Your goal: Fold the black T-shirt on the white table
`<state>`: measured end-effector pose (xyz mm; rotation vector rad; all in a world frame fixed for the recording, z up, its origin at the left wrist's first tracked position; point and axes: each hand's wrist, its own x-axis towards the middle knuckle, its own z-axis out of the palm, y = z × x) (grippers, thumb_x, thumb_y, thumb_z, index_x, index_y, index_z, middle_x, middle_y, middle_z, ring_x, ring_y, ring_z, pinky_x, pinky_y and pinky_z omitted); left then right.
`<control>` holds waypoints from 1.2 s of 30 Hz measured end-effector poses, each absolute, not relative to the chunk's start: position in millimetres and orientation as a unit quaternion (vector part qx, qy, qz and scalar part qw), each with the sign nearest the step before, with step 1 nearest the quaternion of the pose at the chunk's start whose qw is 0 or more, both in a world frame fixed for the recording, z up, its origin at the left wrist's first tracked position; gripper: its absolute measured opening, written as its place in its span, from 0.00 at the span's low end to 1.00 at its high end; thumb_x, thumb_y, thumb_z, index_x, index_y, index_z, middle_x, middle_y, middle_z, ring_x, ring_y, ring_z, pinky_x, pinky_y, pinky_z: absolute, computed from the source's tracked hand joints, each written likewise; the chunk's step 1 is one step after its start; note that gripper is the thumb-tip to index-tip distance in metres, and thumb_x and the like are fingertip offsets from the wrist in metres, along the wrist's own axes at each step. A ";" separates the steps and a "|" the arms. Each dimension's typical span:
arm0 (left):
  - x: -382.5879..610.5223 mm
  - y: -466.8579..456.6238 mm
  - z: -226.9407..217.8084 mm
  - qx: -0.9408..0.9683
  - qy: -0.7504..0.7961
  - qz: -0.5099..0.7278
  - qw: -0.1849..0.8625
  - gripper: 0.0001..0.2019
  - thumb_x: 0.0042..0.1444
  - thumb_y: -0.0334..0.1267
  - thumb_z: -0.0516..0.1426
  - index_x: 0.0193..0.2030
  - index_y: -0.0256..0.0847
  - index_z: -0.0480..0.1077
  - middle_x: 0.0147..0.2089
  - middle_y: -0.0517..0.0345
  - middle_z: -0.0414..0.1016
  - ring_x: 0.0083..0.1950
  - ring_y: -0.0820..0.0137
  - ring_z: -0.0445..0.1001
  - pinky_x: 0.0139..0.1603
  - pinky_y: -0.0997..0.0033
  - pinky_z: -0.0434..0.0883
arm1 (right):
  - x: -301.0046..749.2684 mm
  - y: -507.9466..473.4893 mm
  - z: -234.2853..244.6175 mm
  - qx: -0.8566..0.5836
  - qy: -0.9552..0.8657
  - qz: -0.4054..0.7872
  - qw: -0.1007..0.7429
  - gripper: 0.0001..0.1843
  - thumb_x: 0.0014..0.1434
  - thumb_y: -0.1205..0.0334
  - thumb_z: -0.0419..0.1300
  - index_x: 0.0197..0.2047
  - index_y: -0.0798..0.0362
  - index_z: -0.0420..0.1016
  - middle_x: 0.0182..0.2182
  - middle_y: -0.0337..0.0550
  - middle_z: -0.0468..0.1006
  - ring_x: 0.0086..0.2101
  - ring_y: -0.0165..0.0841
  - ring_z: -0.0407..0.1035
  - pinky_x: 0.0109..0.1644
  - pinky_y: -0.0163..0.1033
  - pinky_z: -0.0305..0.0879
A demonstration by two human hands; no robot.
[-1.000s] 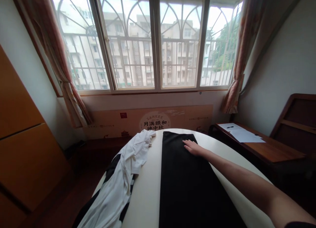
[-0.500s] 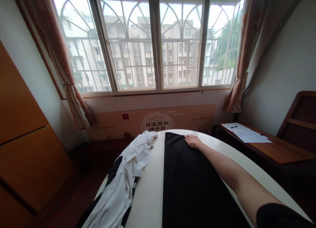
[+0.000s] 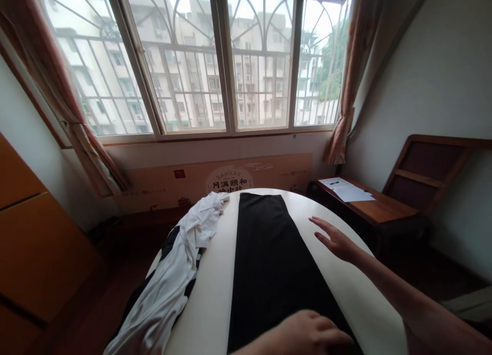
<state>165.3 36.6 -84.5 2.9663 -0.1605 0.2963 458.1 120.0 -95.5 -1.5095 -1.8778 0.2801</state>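
A long black garment (image 3: pixel 269 263), shaped like trousers folded lengthwise, lies flat on the round white table (image 3: pixel 209 273). Its narrow end is at the far rim, and it widens towards me. My right hand (image 3: pixel 333 239) is in the air just right of the garment, its fingers apart and nothing in them. From the bottom edge my left hand (image 3: pixel 300 332) reaches across the garment's near part. It is slightly blurred, with loosely bent fingers and nothing visible in them; whether it touches the fabric I cannot tell.
A crumpled white garment (image 3: pixel 196 232) lies over dark clothing (image 3: pixel 169 242) along the table's left side. At right, a wooden chair-like piece (image 3: pixel 395 211) carries white papers (image 3: pixel 348 191) and a pen. A printed cardboard panel (image 3: pixel 192 183) stands under the window.
My right hand has come off the garment's far end and moved right and towards me. My left hand has entered from below. The view has turned rightward.
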 end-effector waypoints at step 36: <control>-5.1 -100.5 -86.5 0.883 0.373 0.269 0.093 0.14 0.53 0.30 0.61 0.45 0.47 0.80 0.50 0.52 0.81 0.49 0.60 0.81 0.50 0.63 0.81 | 337.2 -170.0 -104.9 -0.676 -0.623 0.166 0.357 0.15 0.64 0.54 0.53 0.42 0.50 0.80 0.39 0.44 0.75 0.36 0.34 0.73 0.41 0.38 0.69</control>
